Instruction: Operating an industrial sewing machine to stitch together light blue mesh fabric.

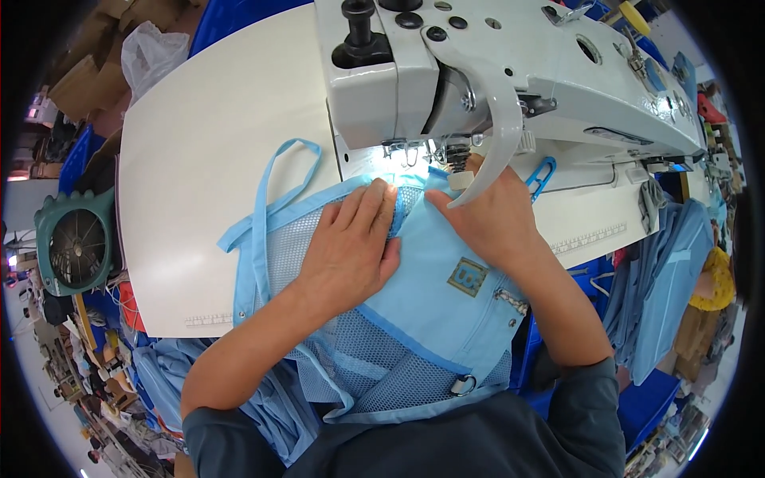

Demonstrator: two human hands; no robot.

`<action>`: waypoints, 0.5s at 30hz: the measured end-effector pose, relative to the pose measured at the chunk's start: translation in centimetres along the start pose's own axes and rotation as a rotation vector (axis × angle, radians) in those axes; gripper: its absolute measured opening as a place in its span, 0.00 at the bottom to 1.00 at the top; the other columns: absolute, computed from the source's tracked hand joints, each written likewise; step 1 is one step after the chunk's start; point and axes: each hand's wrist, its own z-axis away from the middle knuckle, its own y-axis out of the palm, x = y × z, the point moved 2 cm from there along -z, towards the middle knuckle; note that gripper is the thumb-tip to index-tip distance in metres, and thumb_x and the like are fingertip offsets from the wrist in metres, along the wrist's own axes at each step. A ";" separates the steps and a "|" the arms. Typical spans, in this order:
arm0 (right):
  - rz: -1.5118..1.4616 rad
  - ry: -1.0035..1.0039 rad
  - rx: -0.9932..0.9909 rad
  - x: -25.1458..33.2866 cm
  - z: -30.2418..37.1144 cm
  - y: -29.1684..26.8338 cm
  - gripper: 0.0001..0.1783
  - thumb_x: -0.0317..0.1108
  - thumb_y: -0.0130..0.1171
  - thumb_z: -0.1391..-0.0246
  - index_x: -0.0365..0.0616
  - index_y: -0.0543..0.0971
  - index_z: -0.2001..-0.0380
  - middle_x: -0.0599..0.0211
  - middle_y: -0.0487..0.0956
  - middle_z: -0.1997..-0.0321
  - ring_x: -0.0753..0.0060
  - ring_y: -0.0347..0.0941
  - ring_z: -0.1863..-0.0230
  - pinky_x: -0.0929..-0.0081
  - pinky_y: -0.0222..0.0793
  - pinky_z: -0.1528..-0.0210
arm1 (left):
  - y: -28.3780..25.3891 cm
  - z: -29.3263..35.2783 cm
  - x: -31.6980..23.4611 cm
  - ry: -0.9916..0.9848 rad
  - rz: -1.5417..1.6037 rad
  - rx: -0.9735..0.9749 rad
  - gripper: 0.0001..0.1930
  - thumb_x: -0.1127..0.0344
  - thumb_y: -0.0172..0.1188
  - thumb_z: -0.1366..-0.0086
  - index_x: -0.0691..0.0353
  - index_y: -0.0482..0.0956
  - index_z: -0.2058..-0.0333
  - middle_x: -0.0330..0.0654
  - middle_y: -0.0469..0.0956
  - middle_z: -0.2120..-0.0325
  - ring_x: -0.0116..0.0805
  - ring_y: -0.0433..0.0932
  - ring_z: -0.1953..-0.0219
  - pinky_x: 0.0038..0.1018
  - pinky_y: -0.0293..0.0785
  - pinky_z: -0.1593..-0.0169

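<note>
A light-blue mesh-and-cloth piece with straps, a square patch and a metal ring lies across the table edge and hangs toward my lap. Its upper edge runs under the lit needle area of a white sewing machine. My left hand lies flat on the mesh, fingertips close to the needle. To the right of the needle, my right hand grips the upper edge of the cloth, thumb on top. Its other fingers are partly hidden behind the white curved guard. A loose strap loops up on the left.
The white table spreads out to the left. Blue thread snips rest right of my right hand. Folded blue cloth pieces hang at the right, and more blue cloth lies low at left. A green fan stands beyond the table.
</note>
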 end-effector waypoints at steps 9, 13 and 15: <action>-0.173 -0.101 0.005 -0.4 -0.6 0.2 0.13 0.36 0.68 0.41 0.38 0.81 0.60 0.55 0.82 0.57 0.49 0.82 0.60 0.57 0.80 0.61 | 0.3 0.0 -0.1 -0.005 0.034 -0.050 0.30 0.60 0.61 0.33 0.71 0.72 0.36 0.53 0.68 0.34 0.51 0.67 0.32 0.44 0.67 0.34; -0.112 -0.221 -0.061 0.9 -0.4 1.5 0.12 0.36 0.67 0.40 0.41 0.84 0.57 0.54 0.80 0.62 0.50 0.81 0.63 0.55 0.77 0.63 | 0.5 0.1 -0.1 -0.010 0.018 -0.055 0.30 0.60 0.62 0.34 0.72 0.73 0.37 0.53 0.68 0.34 0.50 0.68 0.32 0.43 0.67 0.34; -0.088 -0.266 -0.086 1.3 -0.5 2.6 0.12 0.36 0.67 0.40 0.42 0.85 0.56 0.53 0.79 0.64 0.50 0.80 0.63 0.54 0.76 0.64 | 0.6 0.3 0.1 -0.014 0.006 -0.054 0.31 0.60 0.62 0.34 0.72 0.73 0.37 0.53 0.68 0.34 0.50 0.68 0.32 0.43 0.67 0.34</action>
